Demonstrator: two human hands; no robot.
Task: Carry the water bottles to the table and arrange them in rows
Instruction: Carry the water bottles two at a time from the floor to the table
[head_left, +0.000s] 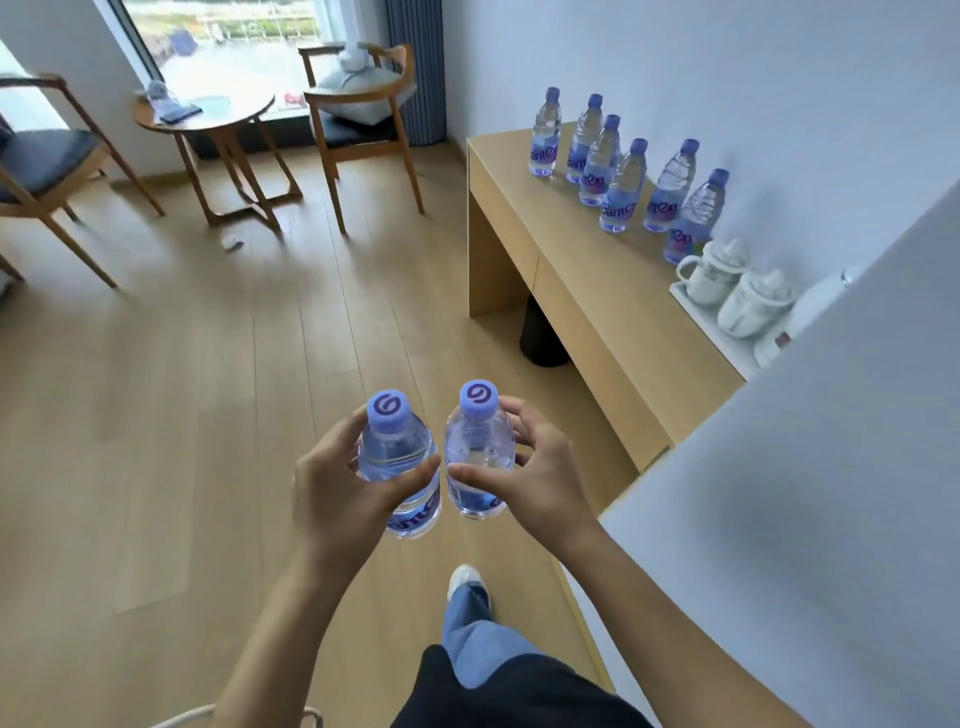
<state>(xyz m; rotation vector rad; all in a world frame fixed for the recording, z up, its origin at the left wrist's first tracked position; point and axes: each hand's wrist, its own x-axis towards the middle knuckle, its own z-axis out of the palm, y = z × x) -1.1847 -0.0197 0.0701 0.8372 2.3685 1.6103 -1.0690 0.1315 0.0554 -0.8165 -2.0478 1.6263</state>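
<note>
1. Two hands are raised side by side over the wooden floor (156, 415), each wrapped around one water bottle.
2. Left hand (337, 483): fingers curl behind the left bottle (397, 462) and the thumb crosses its front, just above the label. The bottle stands upright with its purple cap (388, 410) facing the camera.
3. Right hand (540, 478): it grips the right bottle (478, 457) the same way, thumb across the front and fingers round the far side. This bottle is also upright, its cap (479, 399) near the fingertips.
4. The two held bottles sit just beside each other, nearly touching at their bodies.
5. Below the hands, a leg in blue jeans (478, 623) and a white shoe (465, 577) are stepping forward on the floor.
6. Ahead on the right stands a long light-wood table (571, 270) against the wall.
7. Six water bottles (618, 187) with purple caps already stand upright on the table's far part, in a loose line near the wall.
8. Closer along the table, a white tray (722, 332) holds lidded white cups (756, 304), with a white kettle (815, 306) just beside them.
9. A dark round bin (540, 338) sits on the floor under the table.
10. Farther away by the window are a small round wooden table (208, 119) and two wooden chairs (363, 119); one has a grey cushion on its seat.
</note>
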